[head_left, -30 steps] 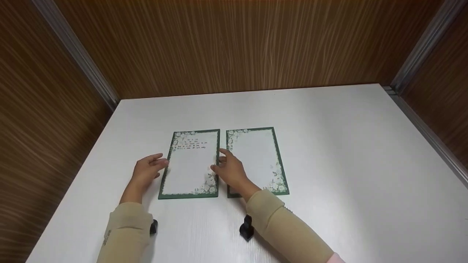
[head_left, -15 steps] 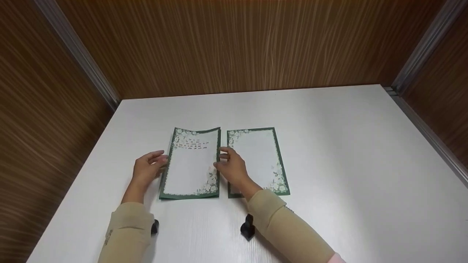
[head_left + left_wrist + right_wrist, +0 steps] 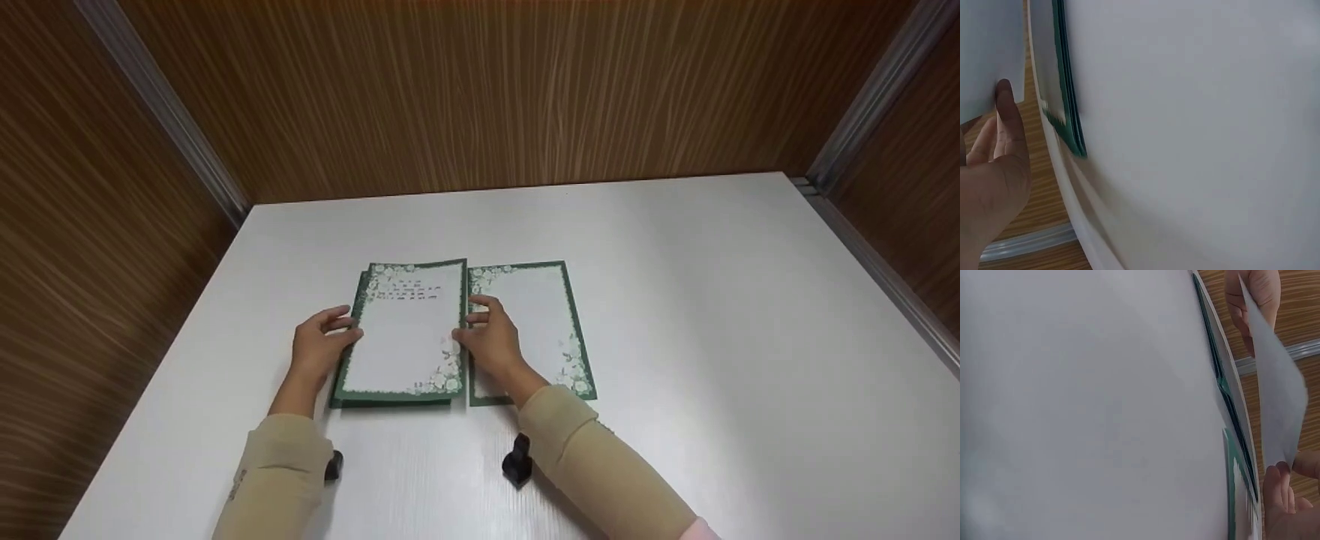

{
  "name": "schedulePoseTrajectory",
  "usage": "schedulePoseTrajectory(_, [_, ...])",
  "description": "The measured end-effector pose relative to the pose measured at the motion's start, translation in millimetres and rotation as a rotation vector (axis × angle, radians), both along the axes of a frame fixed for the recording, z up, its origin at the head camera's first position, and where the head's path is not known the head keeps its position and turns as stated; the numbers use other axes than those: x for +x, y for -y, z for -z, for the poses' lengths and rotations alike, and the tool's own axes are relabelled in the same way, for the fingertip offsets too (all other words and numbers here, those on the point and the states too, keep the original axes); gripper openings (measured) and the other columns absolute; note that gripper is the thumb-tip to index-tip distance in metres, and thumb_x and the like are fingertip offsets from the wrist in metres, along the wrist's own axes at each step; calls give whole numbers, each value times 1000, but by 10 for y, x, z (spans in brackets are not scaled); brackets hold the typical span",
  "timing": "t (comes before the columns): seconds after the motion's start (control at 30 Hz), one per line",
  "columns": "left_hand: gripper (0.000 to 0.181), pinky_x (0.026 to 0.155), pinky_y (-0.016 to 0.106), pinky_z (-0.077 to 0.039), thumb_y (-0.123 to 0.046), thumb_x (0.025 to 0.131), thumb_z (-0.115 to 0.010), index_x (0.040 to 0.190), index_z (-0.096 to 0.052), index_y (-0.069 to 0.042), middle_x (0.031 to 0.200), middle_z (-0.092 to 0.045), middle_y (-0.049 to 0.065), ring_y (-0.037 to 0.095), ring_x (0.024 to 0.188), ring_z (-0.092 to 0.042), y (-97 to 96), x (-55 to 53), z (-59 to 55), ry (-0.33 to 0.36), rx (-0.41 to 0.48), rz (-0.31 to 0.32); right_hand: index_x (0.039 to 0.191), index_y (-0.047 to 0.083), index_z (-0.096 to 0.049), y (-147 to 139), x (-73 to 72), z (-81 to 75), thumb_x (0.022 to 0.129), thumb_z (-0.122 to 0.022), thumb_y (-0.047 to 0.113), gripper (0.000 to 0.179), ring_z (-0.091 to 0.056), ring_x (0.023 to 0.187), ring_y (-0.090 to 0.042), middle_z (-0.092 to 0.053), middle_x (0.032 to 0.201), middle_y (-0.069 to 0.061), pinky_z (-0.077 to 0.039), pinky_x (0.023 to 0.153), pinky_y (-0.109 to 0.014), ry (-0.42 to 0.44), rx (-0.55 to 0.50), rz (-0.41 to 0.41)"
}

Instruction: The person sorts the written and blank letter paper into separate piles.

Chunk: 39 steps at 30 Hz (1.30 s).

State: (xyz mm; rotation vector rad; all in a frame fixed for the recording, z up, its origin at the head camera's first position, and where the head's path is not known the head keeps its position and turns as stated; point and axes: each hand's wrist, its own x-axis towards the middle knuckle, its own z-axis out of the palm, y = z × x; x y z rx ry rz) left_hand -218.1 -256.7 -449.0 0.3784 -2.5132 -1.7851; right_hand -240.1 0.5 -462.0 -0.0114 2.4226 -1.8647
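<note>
A white sheet of paper (image 3: 405, 341), with a green floral border and a few handwritten lines near its top, is raised above a stack of matching paper (image 3: 394, 403). My left hand (image 3: 322, 345) pinches its left edge, thumb on top. The right hand (image 3: 495, 341) grips the opposite edge. In the left wrist view, the pale underside of the sheet (image 3: 988, 62) hangs over the green-edged stack (image 3: 1075, 121), which lies on the table. From the right wrist, the lifted sheet (image 3: 1278, 394) bows slightly between both hands.
A second bordered stack of paper (image 3: 525, 300), blank on top, lies just right of the first, partly under my right forearm. Dark wood-grain panels (image 3: 480, 97) stand behind the white table (image 3: 675, 300) and at both sides. Black wrist devices (image 3: 517, 461) show beneath the sleeves.
The written sheet first bowed up off its stack, then rose and shifted right with both hands, exposing the stack's left and bottom edges. The right-hand stack stayed put.
</note>
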Motion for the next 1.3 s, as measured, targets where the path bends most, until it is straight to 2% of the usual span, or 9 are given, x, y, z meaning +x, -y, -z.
schedulePoseTrajectory(0.27, [38, 72, 21, -49, -10, 94, -61, 130, -56, -2, 122, -58, 16, 21, 101, -58, -179, -38, -16, -20, -15, -7, 135, 6, -49, -199, -54, 11, 87, -68, 6, 52, -63, 93, -23, -63, 103, -10, -52, 75, -33, -29, 10, 7])
schedulePoseTrajectory(0.5, [36, 75, 23, -50, -10, 93, -62, 128, -58, -2, 119, -58, 14, 21, 101, -59, -356, -95, -7, -13, 35, -15, 128, 5, -56, -381, -99, 3, 89, -66, 5, 40, -61, 94, -23, -63, 102, -11, -52, 77, -33, -43, 8, 8])
schedulePoseTrajectory(0.83, [35, 81, 28, -51, -9, 93, -63, 127, -59, -5, 117, -58, 12, 21, 101, -59, -540, -144, 12, -17, 85, -16, 129, 6, -55, -554, -111, 4, 88, -66, 4, 42, -62, 94, -22, -63, 104, -12, -52, 76, -32, -32, 3, 37])
schedulePoseTrajectory(0.97, [34, 85, 31, -50, -10, 93, -63, 126, -59, -6, 117, -58, 11, 21, 104, -59, -634, -160, 5, -12, 96, -19, 131, 8, -54, -646, -124, -9, 90, -66, 6, 43, -62, 92, -21, -64, 104, -11, -52, 71, -29, -14, 14, 39])
schedulePoseTrajectory(1.13, [33, 84, 33, -51, -9, 92, -64, 124, -61, -6, 115, -60, 10, 21, 103, -59, -761, -170, -1, -34, 102, -28, 133, 9, -52, -766, -136, -34, 90, -65, 7, 44, -62, 85, -20, -63, 106, -11, -51, 62, -27, 8, 23, 39])
schedulePoseTrajectory(1.3, [32, 82, 34, -52, -7, 91, -65, 122, -62, -6, 113, -62, 10, 22, 101, -60, -895, -179, -9, -57, 132, -36, 135, 11, -50, -905, -140, -48, 91, -65, 8, 46, -61, 86, -19, -62, 111, -11, -50, 63, -27, 20, 39, 27])
